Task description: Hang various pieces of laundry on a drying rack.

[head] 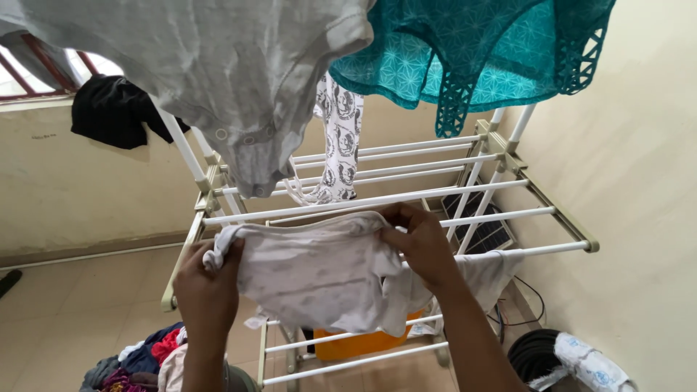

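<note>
Both hands grip a small white garment (319, 272), spread across the near rails of the drying rack (377, 197). Left hand (209, 279): fingers clenched on the bunched left edge. Right hand (421, 243): fingers pinching the top hem. Cloth looks thin, soft, light, limp; likely best held at hems or corners, since it sags in the middle. Below left, a heap of coloured clothes (145, 359) on the tiled floor. Rack: smooth white rods. Overhead: a grey ribbed bodysuit (239, 80) with snaps, then a teal patterned cloth (472, 51).
</note>
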